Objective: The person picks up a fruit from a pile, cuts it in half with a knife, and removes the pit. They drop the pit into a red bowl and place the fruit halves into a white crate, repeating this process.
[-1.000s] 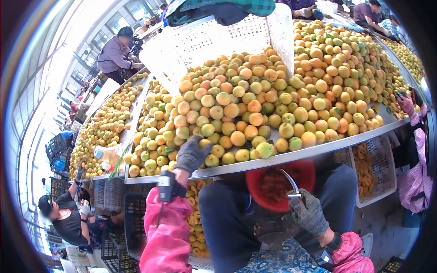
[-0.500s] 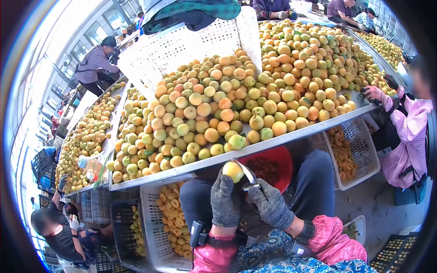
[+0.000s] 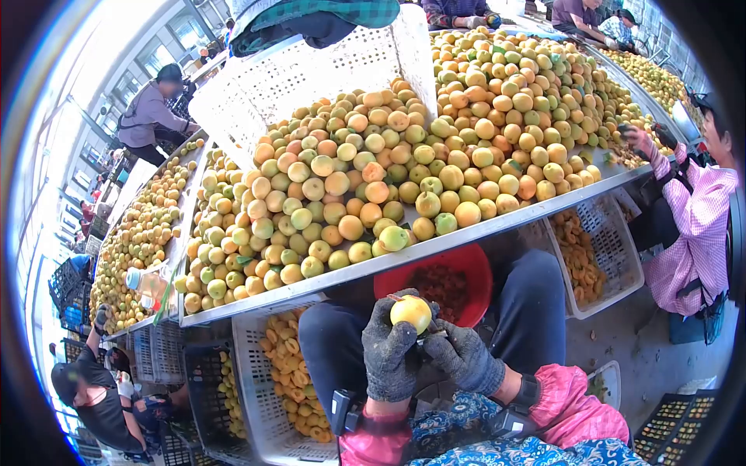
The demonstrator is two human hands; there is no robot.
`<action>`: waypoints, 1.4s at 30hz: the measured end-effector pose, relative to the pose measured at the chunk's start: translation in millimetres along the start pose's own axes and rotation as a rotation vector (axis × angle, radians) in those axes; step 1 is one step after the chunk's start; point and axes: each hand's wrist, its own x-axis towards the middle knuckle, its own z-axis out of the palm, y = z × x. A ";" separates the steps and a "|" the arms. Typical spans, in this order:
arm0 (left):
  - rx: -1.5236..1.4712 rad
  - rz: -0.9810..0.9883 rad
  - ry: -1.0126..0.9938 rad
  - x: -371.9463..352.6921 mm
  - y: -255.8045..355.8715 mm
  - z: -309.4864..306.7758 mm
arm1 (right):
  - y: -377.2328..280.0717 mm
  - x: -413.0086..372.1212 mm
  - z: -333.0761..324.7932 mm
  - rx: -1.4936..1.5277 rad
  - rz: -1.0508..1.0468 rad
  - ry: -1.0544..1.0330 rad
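Note:
My left hand (image 3: 387, 356), in a grey knit glove, holds a yellow apricot (image 3: 411, 312) between thumb and fingers, cut side not visible. Close against it is my right hand (image 3: 468, 362), also gloved, with its fingers closed round a small knife (image 3: 436, 334). Most of the knife is hidden by the fruit and gloves; only a little metal shows below the apricot. Both hands are over my lap, just in front of a red basin (image 3: 477, 281) with reddish-brown bits in it.
A metal-edged table (image 3: 342, 277) bears heaped apricots (image 3: 311, 190) and a tipped white crate (image 3: 287, 81). Crates of split apricots stand at left (image 3: 250, 380) and right (image 3: 619, 256) of my knees. A co-worker in pink checks (image 3: 691, 225) sits at right; others work around.
The apricot has come lower and turned in my left hand. My right hand has moved in closer beneath it, and the blade, plainly visible before, is now mostly hidden. The view has shifted slightly.

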 end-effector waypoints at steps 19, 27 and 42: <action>1.195 -0.102 -0.559 31.0 64.0 -33.1 | -23.4 25.3 -42.4 -0.998 -0.037 -0.440; 0.783 -0.059 0.006 -15.6 17.6 -18.5 | 1.4 16.6 -27.0 -0.886 -0.180 -0.152; 0.970 0.097 -0.070 0.5 -4.8 -28.3 | 5.7 20.4 -43.3 -0.801 -0.108 -0.330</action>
